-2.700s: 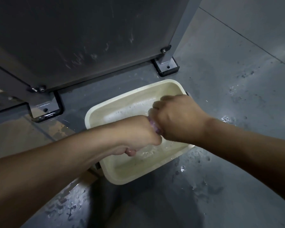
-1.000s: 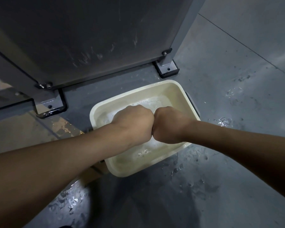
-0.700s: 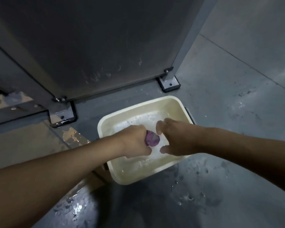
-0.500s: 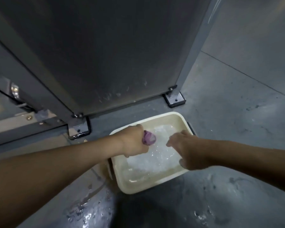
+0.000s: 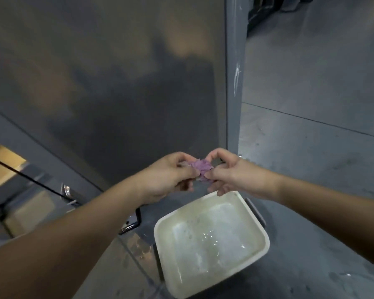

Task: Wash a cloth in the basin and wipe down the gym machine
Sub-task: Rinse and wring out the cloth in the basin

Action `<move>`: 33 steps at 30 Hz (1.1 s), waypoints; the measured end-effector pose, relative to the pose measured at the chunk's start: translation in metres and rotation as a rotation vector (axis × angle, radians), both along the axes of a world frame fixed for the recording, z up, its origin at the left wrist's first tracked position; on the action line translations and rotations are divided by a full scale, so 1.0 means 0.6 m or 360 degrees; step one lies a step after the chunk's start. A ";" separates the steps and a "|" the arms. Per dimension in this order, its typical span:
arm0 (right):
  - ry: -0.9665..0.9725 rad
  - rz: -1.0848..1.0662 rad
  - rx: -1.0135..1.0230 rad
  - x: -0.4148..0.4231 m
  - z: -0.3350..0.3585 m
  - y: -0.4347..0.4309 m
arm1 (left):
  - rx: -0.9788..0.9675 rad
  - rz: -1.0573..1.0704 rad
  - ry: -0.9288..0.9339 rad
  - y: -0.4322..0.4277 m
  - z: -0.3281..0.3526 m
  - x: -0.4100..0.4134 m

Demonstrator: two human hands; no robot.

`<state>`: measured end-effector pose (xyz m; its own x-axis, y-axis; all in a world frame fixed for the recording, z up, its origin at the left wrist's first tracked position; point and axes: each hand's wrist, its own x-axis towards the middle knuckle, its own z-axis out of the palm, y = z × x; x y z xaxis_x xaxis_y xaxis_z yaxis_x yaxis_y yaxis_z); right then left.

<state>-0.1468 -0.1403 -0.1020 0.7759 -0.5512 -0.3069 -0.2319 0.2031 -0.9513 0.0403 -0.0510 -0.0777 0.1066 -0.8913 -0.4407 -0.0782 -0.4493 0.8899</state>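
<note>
both hands, the left hand [image 5: 171,178] and the right hand [image 5: 231,175], pinch the small purple cloth [image 5: 200,167] up above the basin [image 5: 212,244], with the gray gym machine [image 5: 117,83] wall right behind it, equally near both.

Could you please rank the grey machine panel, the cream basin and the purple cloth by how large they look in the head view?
1. Grey machine panel, filling most of the frame.
2. Cream basin.
3. Purple cloth, bunched between both hands, so partly hidden.
</note>
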 end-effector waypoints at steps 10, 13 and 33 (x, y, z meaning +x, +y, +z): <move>-0.0323 -0.0237 0.0019 -0.032 0.021 0.019 | -0.0139 -0.0171 0.0246 0.029 0.008 0.004; -0.0455 -0.0258 0.0160 -0.041 0.040 0.021 | -0.0116 -0.0260 0.0230 0.039 0.003 -0.003; -0.0081 0.0098 0.0075 -0.038 0.072 0.042 | -0.0341 -0.0276 0.0156 0.061 0.047 0.005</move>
